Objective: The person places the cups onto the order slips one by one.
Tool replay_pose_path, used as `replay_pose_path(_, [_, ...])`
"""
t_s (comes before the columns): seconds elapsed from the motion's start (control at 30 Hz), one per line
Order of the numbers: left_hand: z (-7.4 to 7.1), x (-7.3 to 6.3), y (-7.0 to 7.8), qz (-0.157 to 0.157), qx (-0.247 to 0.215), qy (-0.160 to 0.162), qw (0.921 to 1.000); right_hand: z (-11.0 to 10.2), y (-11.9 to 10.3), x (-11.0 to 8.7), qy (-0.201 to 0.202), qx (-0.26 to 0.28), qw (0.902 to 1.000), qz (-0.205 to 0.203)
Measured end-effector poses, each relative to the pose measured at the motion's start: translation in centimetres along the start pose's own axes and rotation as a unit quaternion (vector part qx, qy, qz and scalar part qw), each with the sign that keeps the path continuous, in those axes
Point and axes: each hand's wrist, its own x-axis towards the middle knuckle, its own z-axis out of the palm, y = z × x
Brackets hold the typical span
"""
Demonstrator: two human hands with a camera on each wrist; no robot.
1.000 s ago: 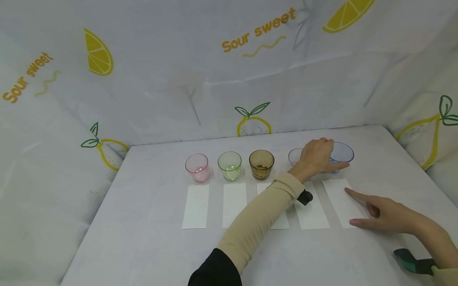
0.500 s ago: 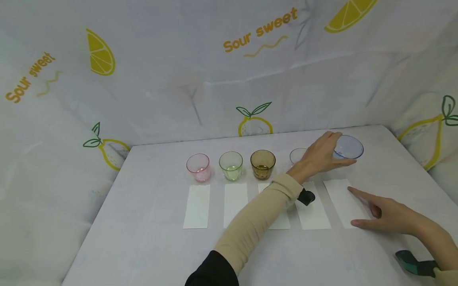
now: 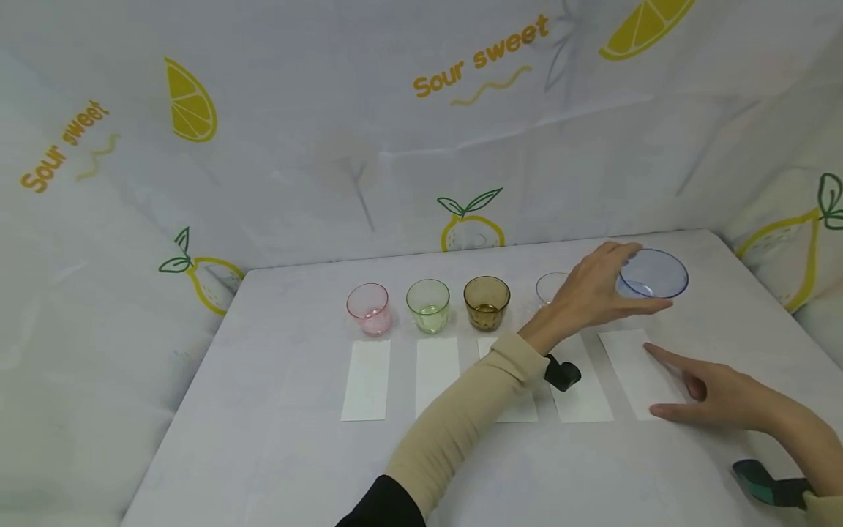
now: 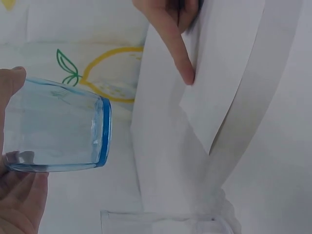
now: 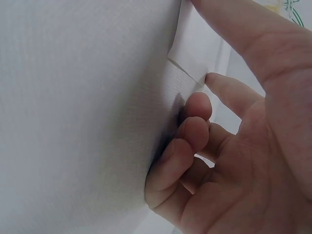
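My left hand (image 3: 589,289) grips a blue glass tumbler (image 3: 654,274) between thumb and fingers, off the table above the rightmost white paper strip (image 3: 628,366). In the left wrist view the tumbler (image 4: 61,126) lies on its side in the frame, its blue rim facing right. My right hand (image 3: 721,395) rests at that strip's right side, index finger and thumb spread and straight, both tips touching its edge. The right wrist view shows the other fingers (image 5: 178,158) curled against the tabletop. A clear glass (image 3: 546,291) stands partly hidden behind my left hand.
Pink (image 3: 369,311), green (image 3: 428,307) and brown (image 3: 486,304) glasses stand in a row to the left. Several paper strips (image 3: 366,380) lie in front of the row; my left sleeve (image 3: 461,417) crosses over some. A lemon-print cloth (image 3: 316,146) hangs behind the table.
My left hand has lifted the blue tumbler off the table and carried it a little to the right. My right hand stays at the strip, almost unmoved.
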Motion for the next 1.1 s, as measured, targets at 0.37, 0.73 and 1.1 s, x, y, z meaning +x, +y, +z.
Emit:
replay_pose_path(0.37, [1.0, -2.0, 0.9, 0.006, -0.016, -0.01, 0.9998, 0.1, 0.1, 0.0, 0.011, 0.006, 0.9998, -0.017])
replay_pose_path(0.73, [2.7, -3.6, 1.1, 0.012, -0.007, -0.014, 0.9998, 0.0, 0.6, 0.2, -0.008, -0.004, 0.9999, 0.014])
replay_pose_path(1.1, [4.2, -4.7, 1.0, 0.015, 0.0, -0.015, 0.9998, -0.2, 0.5, 0.0, -0.006, 0.016, 0.9998, 0.007])
